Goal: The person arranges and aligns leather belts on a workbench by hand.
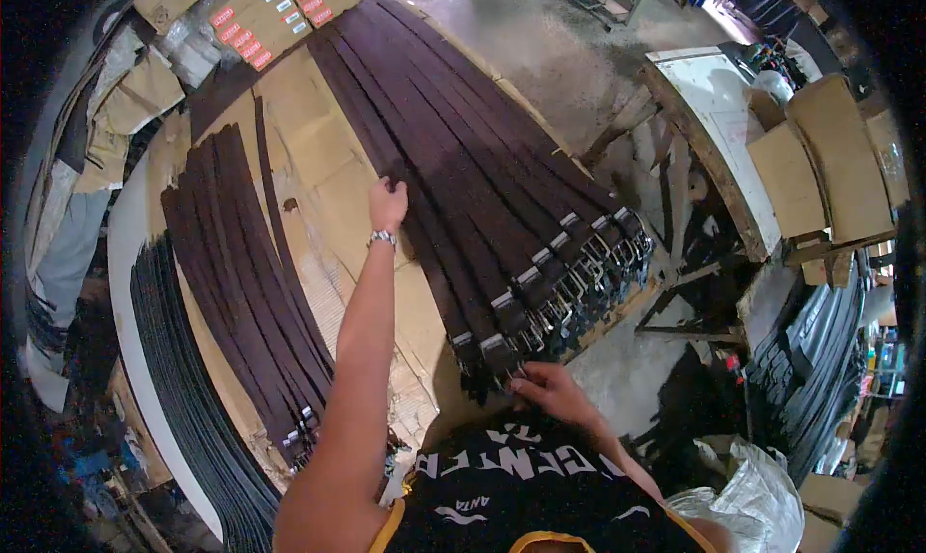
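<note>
Bench: cardboard, belt rows.
Left hand: 11 o'clock, fingers curled on belt.
Right hand: 5 o'clock, fingertips at buckle, grip unclear.
Care: keep strap straight, flush.

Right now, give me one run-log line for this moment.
left hand: on dark brown leather belt strap | right hand: at nearest silver metal buckle | surface: cardboard-covered table | second belt pile: apart, left

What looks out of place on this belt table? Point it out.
One loose strap lies alone on the cardboard, apart from the left stack and the main row of belts, slightly curved rather than lined up. The cardboard beside it looks torn and ragged. Otherwise the belts lie in order.
</note>
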Demonstrator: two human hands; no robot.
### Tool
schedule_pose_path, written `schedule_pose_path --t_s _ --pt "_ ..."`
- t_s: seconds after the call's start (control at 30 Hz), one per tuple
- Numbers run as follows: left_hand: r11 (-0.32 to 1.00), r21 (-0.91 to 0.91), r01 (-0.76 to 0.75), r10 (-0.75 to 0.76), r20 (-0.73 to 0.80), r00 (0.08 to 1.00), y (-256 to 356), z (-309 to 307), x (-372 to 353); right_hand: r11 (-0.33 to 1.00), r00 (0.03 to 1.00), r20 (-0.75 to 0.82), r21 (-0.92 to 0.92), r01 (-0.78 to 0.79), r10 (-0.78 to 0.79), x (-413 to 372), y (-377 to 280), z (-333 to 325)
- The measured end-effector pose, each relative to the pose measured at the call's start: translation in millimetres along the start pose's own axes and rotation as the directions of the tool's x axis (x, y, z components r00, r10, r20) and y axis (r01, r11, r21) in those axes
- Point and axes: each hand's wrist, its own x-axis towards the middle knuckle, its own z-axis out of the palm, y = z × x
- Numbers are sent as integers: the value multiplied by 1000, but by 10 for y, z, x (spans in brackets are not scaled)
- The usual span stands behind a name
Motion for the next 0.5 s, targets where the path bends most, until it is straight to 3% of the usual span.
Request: schedule_pose_path --t_s 0.03,0.23,0.33,0.43,0.5 --pt "994 -49 99 -93 102 990 94 -150 -151 996 999 26 -76 35 -33 117 180 -41" --pt "978 -112 176 -150 206 967 171 -699 -1287 999 998 -65 -41 -9 7 273 -36 57" --pt "986 -110 122 -93 241 966 193 -854 -1732 963 985 -161 -270 21 -66 161 -218 98" --pt "980 -138 146 -95 320 943 338 -918 -1937 912 978 -206 -407 -52 -36 192 27 44" --pt "986 -103 130 -94 299 950 434 -886 -1944 825 964 -236 -564 -30 -126 110 38 69"
